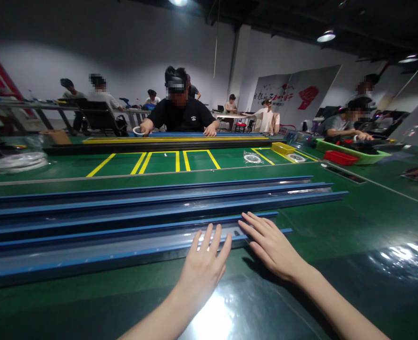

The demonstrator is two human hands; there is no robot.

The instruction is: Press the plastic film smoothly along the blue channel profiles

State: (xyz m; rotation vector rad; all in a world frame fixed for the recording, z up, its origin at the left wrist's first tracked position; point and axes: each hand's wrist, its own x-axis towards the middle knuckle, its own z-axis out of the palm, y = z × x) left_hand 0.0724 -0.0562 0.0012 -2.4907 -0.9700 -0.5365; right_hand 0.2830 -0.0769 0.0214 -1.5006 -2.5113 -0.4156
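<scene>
A long blue channel rail (99, 248) lies nearest to me, running from the left edge toward the middle of the green table (336, 245). Over its right part is my left hand (204, 259), fingers stretched and a little apart, holding nothing. My right hand (274, 243) reaches over the rail's right end, also with its fingers extended and nothing in them. Whether either hand touches the rail I cannot tell. Just behind lie more blue channel rails (152, 203), parallel to the first.
Across the table a person in black (186, 111) works behind a long black and yellow rail (159, 146). Yellow tape marks (145, 163) line the surface. Coiled white cable (21, 160) lies far left, a coil (252, 158) centre right. Yellow (283, 148), red (339, 157) and green (375, 157) trays stand right.
</scene>
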